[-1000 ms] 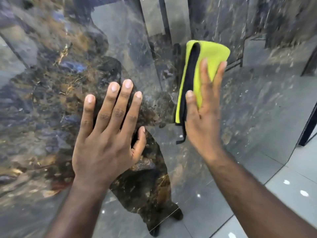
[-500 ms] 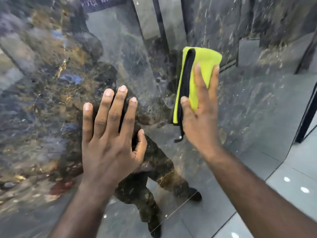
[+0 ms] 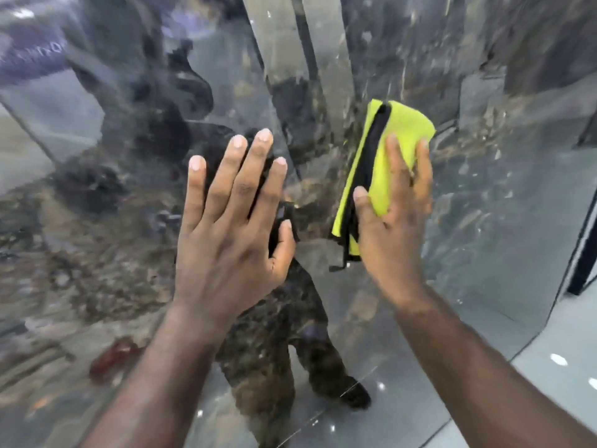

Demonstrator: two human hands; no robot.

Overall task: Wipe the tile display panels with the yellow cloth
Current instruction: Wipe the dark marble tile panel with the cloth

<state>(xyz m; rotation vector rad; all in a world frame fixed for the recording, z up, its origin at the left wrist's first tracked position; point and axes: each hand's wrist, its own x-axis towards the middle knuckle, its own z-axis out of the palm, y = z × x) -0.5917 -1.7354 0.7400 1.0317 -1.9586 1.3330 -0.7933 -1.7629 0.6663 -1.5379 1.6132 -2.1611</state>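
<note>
Pressing with straight fingers, the right hand (image 3: 392, 234) pushes the yellow cloth (image 3: 403, 130) flat against the tile display panel (image 3: 484, 205). The fingers do not curl around the cloth. They lie on it side by side, pointing up, and the thumb lies on its left part, close to the dark edge. The cloth sits under the fingers and the palm. Its upper end comes out above the fingertips, and its lower left corner shows below the thumb. It is folded, longer than wide, and a little tilted, with the top toward the right. Its colour is a bright yellow-green, with a black band along the left side and a thin black strip hanging at the bottom corner.

The left hand (image 3: 226, 240) lies flat on the same panel, to the left of the cloth and apart from it, with straight, spread fingers, and it holds nothing. The panel is glossy, dark grey with brown and gold veins. It shows a reflection (image 3: 277, 350) of the person's legs between the two forearms. At the lower right a pale tiled floor (image 3: 565, 360) meets the panel, and a black frame (image 3: 581, 253) stands at the right edge.
</note>
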